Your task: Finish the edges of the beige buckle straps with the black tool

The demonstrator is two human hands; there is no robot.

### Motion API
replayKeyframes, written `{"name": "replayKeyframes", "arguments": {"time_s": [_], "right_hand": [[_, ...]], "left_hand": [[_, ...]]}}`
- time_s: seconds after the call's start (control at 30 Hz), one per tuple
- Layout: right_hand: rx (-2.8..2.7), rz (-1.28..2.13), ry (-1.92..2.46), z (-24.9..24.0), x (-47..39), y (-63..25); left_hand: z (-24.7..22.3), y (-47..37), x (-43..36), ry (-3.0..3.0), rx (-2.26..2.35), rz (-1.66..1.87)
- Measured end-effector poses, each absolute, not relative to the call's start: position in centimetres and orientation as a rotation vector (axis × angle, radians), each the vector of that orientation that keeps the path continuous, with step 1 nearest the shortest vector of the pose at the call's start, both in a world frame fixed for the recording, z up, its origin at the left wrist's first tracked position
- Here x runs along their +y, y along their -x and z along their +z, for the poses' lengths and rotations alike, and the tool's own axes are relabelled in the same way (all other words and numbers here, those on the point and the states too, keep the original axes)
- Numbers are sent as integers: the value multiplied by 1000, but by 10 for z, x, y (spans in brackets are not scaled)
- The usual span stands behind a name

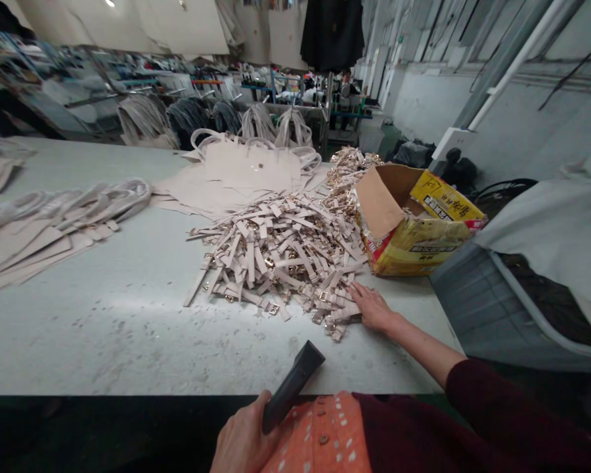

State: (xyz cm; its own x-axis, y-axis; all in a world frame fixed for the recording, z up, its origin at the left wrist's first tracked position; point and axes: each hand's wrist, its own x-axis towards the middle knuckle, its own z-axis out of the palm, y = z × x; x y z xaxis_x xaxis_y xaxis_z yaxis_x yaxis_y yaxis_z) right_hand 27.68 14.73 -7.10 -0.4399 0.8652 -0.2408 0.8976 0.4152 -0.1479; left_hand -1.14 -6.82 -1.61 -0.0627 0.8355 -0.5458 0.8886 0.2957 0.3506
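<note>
A heap of beige buckled straps (280, 253) lies on the pale table (128, 335). My right hand (372, 307) reaches to the heap's lower right edge, its fingertips touching straps there; the fingers are stretched forward, and nothing is seen gripped in them. Low in the view, at the table's front edge, my left hand (246, 430) is wrapped round a dark, flat-ended tool (295, 381), which points up and to the right, away from the straps. What kind of tool it is cannot be made out.
An open yellow cardboard box (418, 240) stands right of the heap. Flat beige panels with handles (251, 164) lie behind it, and more handled pieces (54, 230) lie at the left. A grey bin (512, 309) stands beyond the table's right edge. A person sits far back.
</note>
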Motion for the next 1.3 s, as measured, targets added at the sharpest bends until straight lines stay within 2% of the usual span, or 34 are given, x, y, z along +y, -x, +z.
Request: {"name": "replayKeyframes", "arguments": {"time_s": [0.17,0.33,0.43,0.6,0.87,1.3], "right_hand": [[2472,-622,-1472,-45,148,-285],[2731,-506,-1604,-33,124,-279],[2874,-427,-1582,-46,103,-270],[2806,-382,-1751,-74,93,-264],[3065,-719,-1663,-74,75,-281],[3229,-1080,-1390,-106,48,-291]], "left_hand": [[-17,10,-71,-1552,1893,-98],[-15,6,-73,-1519,1896,-120],[-11,1,-72,-1518,1878,-129],[-9,-5,-69,-1549,1849,-153],[-4,-12,-63,-1589,1850,-214],[8,-24,-42,-1846,1740,-516]]}}
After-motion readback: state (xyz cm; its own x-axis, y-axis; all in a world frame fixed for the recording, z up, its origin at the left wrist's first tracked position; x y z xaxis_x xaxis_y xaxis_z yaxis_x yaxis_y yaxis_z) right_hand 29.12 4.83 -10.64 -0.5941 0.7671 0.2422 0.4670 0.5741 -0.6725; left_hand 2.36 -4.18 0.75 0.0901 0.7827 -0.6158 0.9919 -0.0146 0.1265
